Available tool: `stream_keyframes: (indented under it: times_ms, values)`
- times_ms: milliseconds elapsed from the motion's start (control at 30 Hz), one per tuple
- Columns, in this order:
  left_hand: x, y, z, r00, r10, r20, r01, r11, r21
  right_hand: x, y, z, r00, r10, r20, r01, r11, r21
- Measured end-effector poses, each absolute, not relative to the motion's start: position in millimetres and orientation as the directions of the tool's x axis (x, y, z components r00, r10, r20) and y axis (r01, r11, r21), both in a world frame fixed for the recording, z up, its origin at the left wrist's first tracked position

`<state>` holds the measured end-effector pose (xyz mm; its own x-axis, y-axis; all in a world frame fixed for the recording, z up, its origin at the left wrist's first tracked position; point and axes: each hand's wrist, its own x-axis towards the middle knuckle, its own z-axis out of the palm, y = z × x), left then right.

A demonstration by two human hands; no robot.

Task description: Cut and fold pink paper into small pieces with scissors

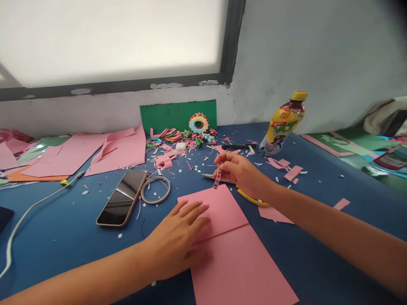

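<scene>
My left hand (178,237) rests with its fingers spread on the upper part of a pink sheet of paper (244,267). That sheet has a folded flap or second piece (219,212) at its far end; which one I cannot tell. My right hand (240,171) is closed in a pinch on a narrow pink strip with dark spots (218,177), held just above the paper's far edge. Beneath this hand lie scissors with a yellow handle (251,199), partly hidden by the hand and wrist.
A phone (122,198) and a roll of tape (155,189) lie left of the paper. Pink scraps (163,161) litter the blue table (73,245). A drink bottle (282,123) stands tilted at the back right. A white cable (34,205) crosses the left side.
</scene>
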<state>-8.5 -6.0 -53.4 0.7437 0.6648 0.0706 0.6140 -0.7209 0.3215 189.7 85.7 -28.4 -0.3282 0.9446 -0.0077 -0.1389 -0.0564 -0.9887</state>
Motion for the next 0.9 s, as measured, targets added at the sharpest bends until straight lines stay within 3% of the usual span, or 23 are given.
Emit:
stream_keyframes:
  times_ms: [200, 333, 467, 667, 900]
  values:
    - [-5.9, -9.5, -63.9, 0.769, 0.639, 0.018, 0.596, -0.728, 0.337, 173.5, 82.0, -48.4, -0.578, 0.814, -0.061, 0.211, 0.077, -0.974]
    - [-3.9, -7.7, -67.7, 0.782, 0.623, 0.034, 0.591, -0.757, 0.277, 160.2, 77.0, -58.3, -0.722, 0.690, -0.058, 0.362, 0.305, -0.881]
    - [-1.5, -6.6, -70.3, 0.791, 0.605, 0.084, 0.573, -0.783, 0.244, 150.5, 74.7, -62.0, -0.794, 0.605, 0.061, 0.390, 0.584, -0.712]
    - [-14.0, -5.3, -70.7, 0.800, 0.588, 0.120, 0.550, -0.798, 0.247, 147.9, 72.8, -67.3, -0.767, 0.619, 0.170, 0.383, 0.653, -0.653]
    - [-36.1, -0.7, -78.2, 0.750, 0.612, 0.250, 0.636, -0.772, -0.021, 151.0, 75.0, -76.5, -0.799, 0.545, 0.254, 0.364, 0.775, -0.516]
